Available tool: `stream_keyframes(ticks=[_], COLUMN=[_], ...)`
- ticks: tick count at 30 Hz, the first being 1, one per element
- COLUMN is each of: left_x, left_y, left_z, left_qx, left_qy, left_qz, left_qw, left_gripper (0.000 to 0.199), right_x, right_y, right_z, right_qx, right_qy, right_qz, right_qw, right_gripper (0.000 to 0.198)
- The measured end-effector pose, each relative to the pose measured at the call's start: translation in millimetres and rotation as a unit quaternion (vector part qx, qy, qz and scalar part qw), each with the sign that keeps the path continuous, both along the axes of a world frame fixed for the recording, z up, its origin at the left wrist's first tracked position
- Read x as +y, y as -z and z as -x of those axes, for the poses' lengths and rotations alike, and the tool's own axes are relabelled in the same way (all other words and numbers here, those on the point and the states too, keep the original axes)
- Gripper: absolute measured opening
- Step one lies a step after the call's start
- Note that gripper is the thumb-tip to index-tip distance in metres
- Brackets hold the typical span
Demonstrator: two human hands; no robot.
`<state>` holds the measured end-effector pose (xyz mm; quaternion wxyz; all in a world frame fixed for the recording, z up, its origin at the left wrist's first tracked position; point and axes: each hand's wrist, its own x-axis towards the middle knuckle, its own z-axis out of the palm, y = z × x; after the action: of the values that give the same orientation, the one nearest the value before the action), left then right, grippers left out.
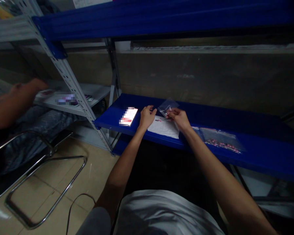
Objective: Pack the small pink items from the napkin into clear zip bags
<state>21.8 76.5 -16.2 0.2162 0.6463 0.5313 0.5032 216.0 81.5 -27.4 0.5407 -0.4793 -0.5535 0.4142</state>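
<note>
My right hand pinches the near edge of a small clear plastic bag, which lies tilted above the blue shelf. Under and in front of it is a white cloth, with a few tiny pink and dark pieces near its far edge. At the cloth's left side my left hand rests with fingers apart, holding nothing that I can see. To the right of my right forearm, clear zip bags hold many small pink and dark pieces, too small to name.
Left of my left hand lies a lit phone, its screen partly blurred. A metal rack post bounds the shelf on the left, and a blue beam runs overhead. Another person's arm reaches in beyond the post, above a metal-framed chair.
</note>
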Motion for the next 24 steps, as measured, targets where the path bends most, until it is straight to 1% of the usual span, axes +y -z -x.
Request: stream_keyframes(ticks=[2,4,5,7,9,11,12,14,16,17,19,20,22,24], left_x=[-1,-1,-1,0,6,15,20,31,41,44,49,51,56,62], left_y=[0.2,2.8,4.2,5.5,2.4,-5.8,-11.2,-22.2,-29.7,-31.0,-28.3,-24.6,-15.1,-5.8], left_z=[-11,-22,-26,-28,-24,-17,-14,-13,-17,-21,-27,-29,-30,-28], left_qx=[-0.056,-0.107,-0.126,-0.147,-0.137,-0.097,-0.074,-0.051,-0.073,-0.098,-0.146,-0.154,-0.129,-0.082], left_qy=[0.046,0.103,0.122,0.136,0.140,0.159,0.172,0.195,0.191,0.176,0.137,0.120,0.097,0.081], left_qz=[0.053,0.092,0.098,0.096,0.093,0.100,0.106,0.121,0.136,0.143,0.168,0.181,0.198,0.193], left_qw=[0.996,0.985,0.980,0.975,0.976,0.977,0.977,0.972,0.969,0.969,0.965,0.964,0.967,0.974], left_gripper=[0.037,0.034,0.030,0.026,0.027,0.028,0.029,0.031,0.035,0.037,0.049,0.057,0.066,0.069], right_x=[-6,-12,-14,-18,-18,-15,-12,-5,5,10,22,29,42,57], right_y=[-3,-7,-8,-13,-20,-28,-32,-37,-37,-36,-30,-26,-18,-11], right_z=[4,8,8,3,-6,-18,-23,-28,-26,-23,-15,-11,-3,3], right_qx=[0.052,0.067,0.061,0.044,0.034,0.018,0.001,-0.046,-0.072,-0.067,-0.033,-0.017,-0.035,-0.095], right_qy=[-0.001,-0.022,-0.035,-0.041,-0.018,-0.002,-0.006,-0.038,-0.060,-0.059,-0.034,-0.018,0.008,0.021], right_qz=[0.012,0.027,0.034,0.040,0.032,0.026,0.033,0.064,0.096,0.104,0.107,0.101,0.077,0.045], right_qw=[0.999,0.997,0.997,0.997,0.999,0.999,0.999,0.996,0.991,0.991,0.993,0.995,0.996,0.994], right_gripper=[0.029,0.031,0.033,0.038,0.046,0.051,0.051,0.046,0.037,0.033,0.029,0.028,0.026,0.025])
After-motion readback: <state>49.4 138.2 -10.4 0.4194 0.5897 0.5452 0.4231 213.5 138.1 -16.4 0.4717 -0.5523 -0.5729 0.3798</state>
